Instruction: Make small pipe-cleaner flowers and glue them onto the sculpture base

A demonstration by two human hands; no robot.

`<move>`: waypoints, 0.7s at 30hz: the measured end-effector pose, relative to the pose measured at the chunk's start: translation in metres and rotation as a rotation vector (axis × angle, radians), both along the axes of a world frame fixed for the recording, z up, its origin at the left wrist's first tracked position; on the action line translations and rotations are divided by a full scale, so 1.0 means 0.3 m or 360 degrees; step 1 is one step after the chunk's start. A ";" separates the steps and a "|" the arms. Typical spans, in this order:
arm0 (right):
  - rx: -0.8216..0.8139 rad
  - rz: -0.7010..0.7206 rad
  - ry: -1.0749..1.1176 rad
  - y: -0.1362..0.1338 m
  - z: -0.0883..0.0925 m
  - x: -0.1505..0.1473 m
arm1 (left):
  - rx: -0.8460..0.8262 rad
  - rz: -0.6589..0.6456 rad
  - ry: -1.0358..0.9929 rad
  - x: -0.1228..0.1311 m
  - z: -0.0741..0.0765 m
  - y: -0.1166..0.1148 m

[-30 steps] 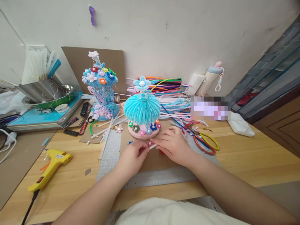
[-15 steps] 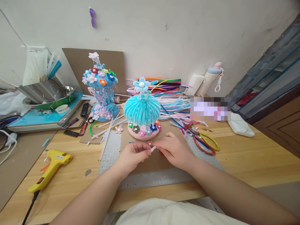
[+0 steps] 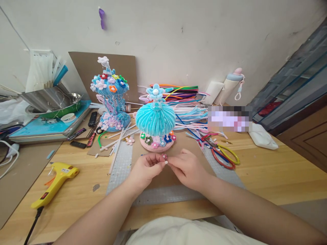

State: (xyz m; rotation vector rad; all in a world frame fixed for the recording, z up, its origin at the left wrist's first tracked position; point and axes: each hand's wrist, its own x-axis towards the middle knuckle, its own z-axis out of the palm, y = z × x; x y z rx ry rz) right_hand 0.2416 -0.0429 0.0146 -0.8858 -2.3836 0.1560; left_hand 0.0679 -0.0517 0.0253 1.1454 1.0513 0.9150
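Thumb and fingertips pinched, my left hand (image 3: 148, 168) holds a short white pipe cleaner (image 3: 166, 162). The fingertips of my right hand (image 3: 189, 170) press against the same white piece from the other side. A small pink pipe-cleaner flower (image 3: 164, 156) shows just behind the fingertips; which fingers support it is hidden. Just beyond both hands stands a turquoise domed pipe-cleaner lamp shape (image 3: 155, 119) topped by a blue flower. Its round pink base (image 3: 156, 147) carries several coloured flowers. Brown cardboard (image 3: 163, 182) lies under the hands on a grey cutting mat (image 3: 145, 198).
A yellow glue gun (image 3: 55, 183) lies at left. Scissors (image 3: 226, 156) with red and yellow handles lie at right. Behind are a second flowered piece (image 3: 109, 92), bundled pipe cleaners (image 3: 191, 114), a bottle (image 3: 228, 85) and a metal bowl (image 3: 51, 97).
The white pipe cleaner shows as a shorter stub between the fingertips than before. My right hand has shifted slightly down and its fingers are more bent.
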 end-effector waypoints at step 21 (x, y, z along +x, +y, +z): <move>0.0179 0.0173 -0.0179 -0.036 0.029 -0.021 | 0.0863 0.0339 0.0645 0.002 0.003 -0.019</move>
